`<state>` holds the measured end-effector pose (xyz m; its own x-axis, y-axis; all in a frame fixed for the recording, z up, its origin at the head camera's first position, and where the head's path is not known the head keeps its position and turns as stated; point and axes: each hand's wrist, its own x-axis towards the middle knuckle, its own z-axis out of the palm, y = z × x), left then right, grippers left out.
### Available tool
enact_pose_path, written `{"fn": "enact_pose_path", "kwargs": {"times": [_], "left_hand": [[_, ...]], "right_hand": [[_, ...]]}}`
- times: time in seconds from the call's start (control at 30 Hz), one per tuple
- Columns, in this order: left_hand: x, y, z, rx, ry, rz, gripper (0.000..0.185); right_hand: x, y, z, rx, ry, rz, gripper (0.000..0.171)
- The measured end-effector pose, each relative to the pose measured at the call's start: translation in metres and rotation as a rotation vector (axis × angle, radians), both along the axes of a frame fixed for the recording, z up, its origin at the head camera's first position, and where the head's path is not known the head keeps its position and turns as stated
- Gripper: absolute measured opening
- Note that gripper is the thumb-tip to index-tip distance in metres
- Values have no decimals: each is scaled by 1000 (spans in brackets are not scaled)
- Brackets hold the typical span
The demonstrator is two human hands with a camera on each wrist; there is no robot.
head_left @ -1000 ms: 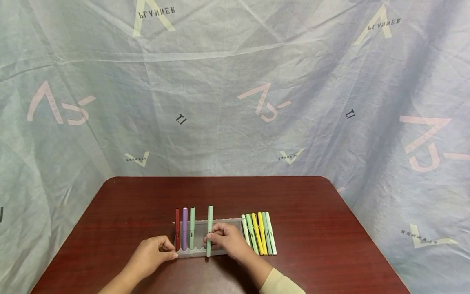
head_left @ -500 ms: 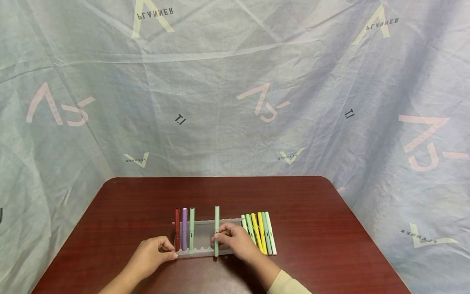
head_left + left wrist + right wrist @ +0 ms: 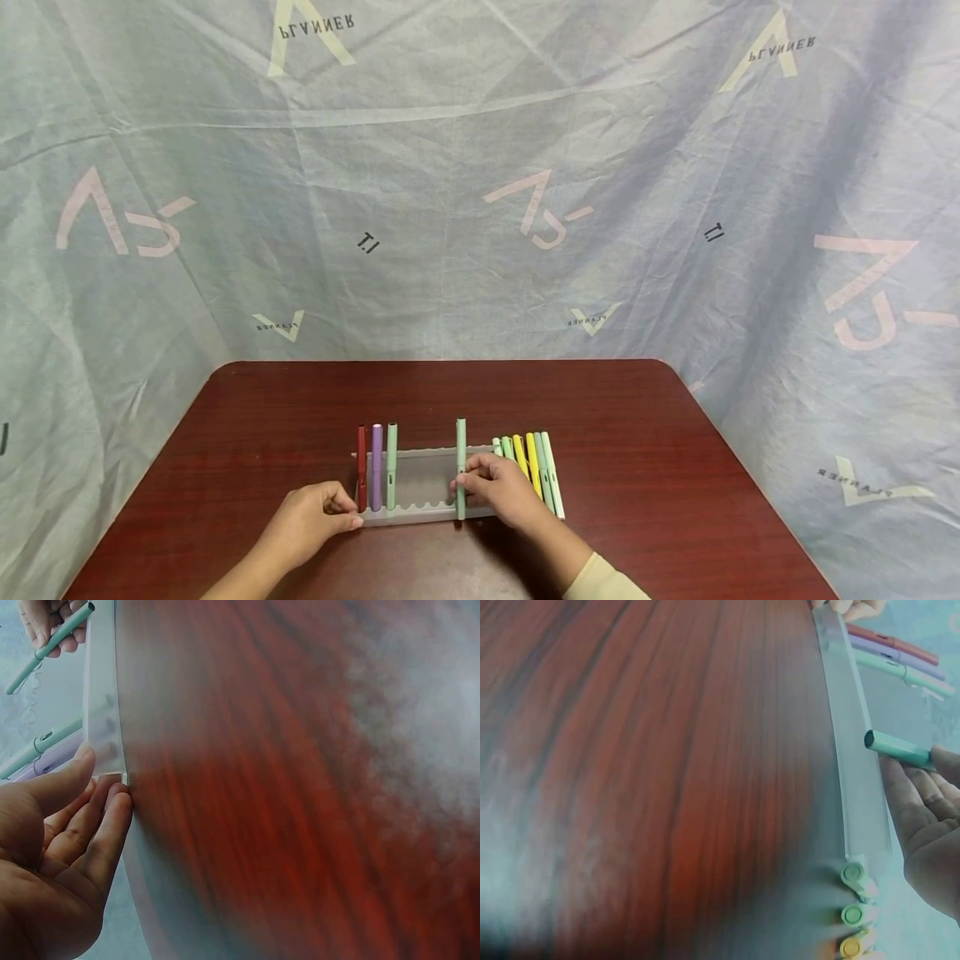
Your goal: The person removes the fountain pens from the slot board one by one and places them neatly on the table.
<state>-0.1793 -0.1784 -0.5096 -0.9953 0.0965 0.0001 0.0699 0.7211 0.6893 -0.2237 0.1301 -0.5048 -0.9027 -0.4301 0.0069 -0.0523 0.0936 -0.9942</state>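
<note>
Gripping a mint-green capped pen (image 3: pixel 461 467) between thumb and curled fingers, the person's right hand (image 3: pixel 501 493) holds it over the right part of a long translucent grey plastic pen rack (image 3: pixel 420 487), low in the middle of the head view. The pen runs front to back across the rack, its near end at the scalloped front rail; whether it rests in a notch cannot be told. In the right wrist view the same pen's end (image 3: pixel 896 748) pokes out from the fingers (image 3: pixel 919 795) at the right edge of the frame, just beside the rack's pale rail (image 3: pixel 851 735).

The left hand (image 3: pixel 315 518) sits at the rack's lower left corner, thumb and fingertips pinching the end of the front rail. The left wrist view shows these fingers (image 3: pixel 101 825) touching the rail's corner (image 3: pixel 112 777) at the left of the frame.

Three pens lie side by side in the rack's leftmost slots: a dark red pen (image 3: pixel 362 467), a lilac pen (image 3: pixel 377 465) and a second mint-green pen (image 3: pixel 392 464).

Just right of the rack, partly behind the right hand, a row of loose pastel pens (image 3: pixel 538 475) in green, yellow and pale mint lies on the dark reddish-brown wooden table (image 3: pixel 637 467). A wrinkled pale grey printed cloth backdrop (image 3: pixel 480 183) fills the upper frame.
</note>
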Motion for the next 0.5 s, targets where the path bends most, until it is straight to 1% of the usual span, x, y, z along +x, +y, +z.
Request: {"fn": "enact_pose_path", "kwargs": {"times": [0.07, 0.3, 0.5], "left_hand": [[0, 0, 0, -2, 0, 1, 18], [2, -1, 1, 4, 2, 1, 19], [1, -1, 2, 11, -9, -5, 19]], "right_hand": [[0, 4, 0, 8, 4, 0, 18], [-2, 15, 0, -32, -19, 3, 20], [-3, 24, 0, -17, -17, 9, 23]]}}
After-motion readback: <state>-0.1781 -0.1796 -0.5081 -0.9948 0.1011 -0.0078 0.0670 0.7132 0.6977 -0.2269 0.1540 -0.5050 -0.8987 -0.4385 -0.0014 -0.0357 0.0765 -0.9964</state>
